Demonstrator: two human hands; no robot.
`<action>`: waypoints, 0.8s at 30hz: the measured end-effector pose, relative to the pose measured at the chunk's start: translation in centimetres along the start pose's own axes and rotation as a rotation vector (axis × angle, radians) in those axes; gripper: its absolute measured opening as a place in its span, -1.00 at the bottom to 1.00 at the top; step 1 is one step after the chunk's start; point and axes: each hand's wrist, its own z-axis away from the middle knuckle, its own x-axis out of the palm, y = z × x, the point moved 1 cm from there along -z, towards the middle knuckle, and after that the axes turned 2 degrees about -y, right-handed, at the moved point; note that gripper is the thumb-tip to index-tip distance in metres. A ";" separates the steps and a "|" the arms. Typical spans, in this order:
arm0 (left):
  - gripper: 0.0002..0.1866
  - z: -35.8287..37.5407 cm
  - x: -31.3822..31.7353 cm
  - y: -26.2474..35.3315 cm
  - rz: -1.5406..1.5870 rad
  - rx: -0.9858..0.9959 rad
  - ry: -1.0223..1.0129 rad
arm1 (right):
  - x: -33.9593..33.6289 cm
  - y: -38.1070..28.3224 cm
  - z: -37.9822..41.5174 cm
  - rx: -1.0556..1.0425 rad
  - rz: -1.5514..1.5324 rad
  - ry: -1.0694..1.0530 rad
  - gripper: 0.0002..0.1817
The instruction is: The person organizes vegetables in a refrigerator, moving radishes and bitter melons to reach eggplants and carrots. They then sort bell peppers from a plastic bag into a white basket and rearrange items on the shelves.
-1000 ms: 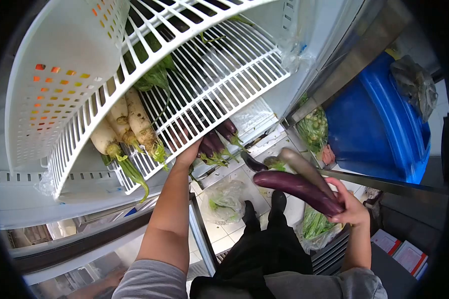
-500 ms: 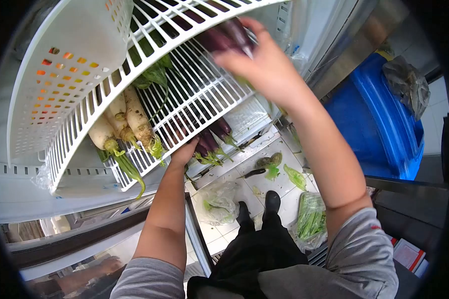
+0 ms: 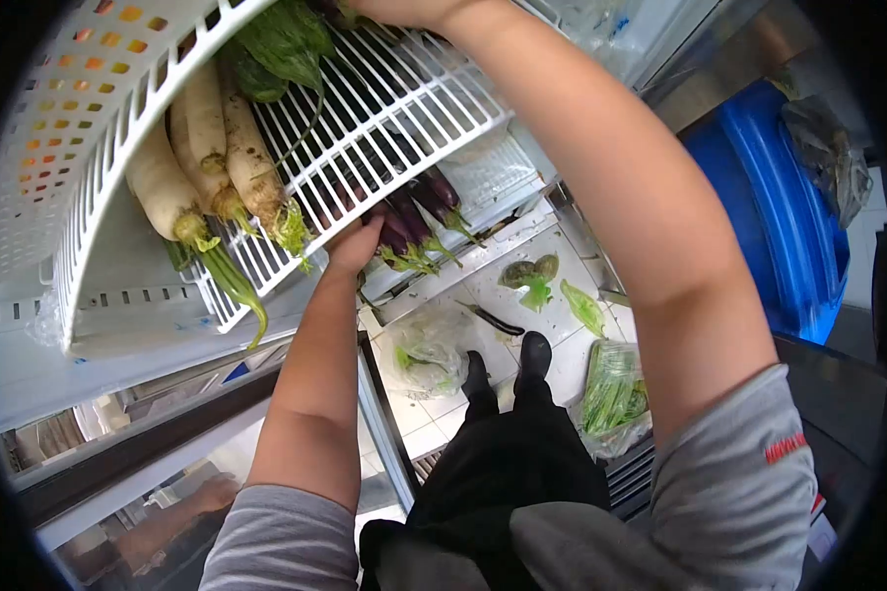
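The right hand (image 3: 404, 9), seen gripping eggplant a moment ago, has reached twelve o'clock, so both hands now work at the wire shelf (image 3: 463, 144), the left hand (image 3: 355, 244) at ten beside eggplants (image 3: 401, 221) at eleven, though neither grip can be told.

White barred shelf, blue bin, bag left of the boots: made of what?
Shelf: probably coated metal, smooth, judging by its thin bars. Blue bin: likely moulded plastic, with ridges and sheen. Bag: apparently thin plastic film, shiny, crinkled, see-through.
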 end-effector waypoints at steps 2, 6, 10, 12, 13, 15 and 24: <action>-0.16 -0.2 1.0 -1.1 0.050 0.043 0.049 | -4.0 -2.2 6.2 0.203 -0.045 0.109 -0.47; -0.16 -0.3 1.1 -1.5 0.082 0.125 0.098 | -3.7 -4.9 22.4 0.168 -0.491 0.358 -0.89; -0.16 0.1 0.9 -1.4 0.057 0.124 0.095 | 10.3 -3.7 31.1 0.567 -0.420 -0.106 -0.73; -0.19 0.2 0.3 -1.1 0.094 0.099 0.016 | 14.6 -3.9 32.2 0.596 0.075 -0.192 -0.48; -0.36 0.6 0.1 -0.9 0.107 0.146 0.035 | 15.3 -3.5 32.2 0.599 0.068 -0.188 -0.48; -0.47 0.7 0.3 -1.5 -0.011 0.135 -0.007 | 15.7 -3.0 31.3 0.659 0.099 -0.367 -0.31; -0.60 0.9 0.1 -0.2 -0.182 0.021 -0.139 | 16.4 -0.3 30.6 0.545 0.377 -0.496 -0.46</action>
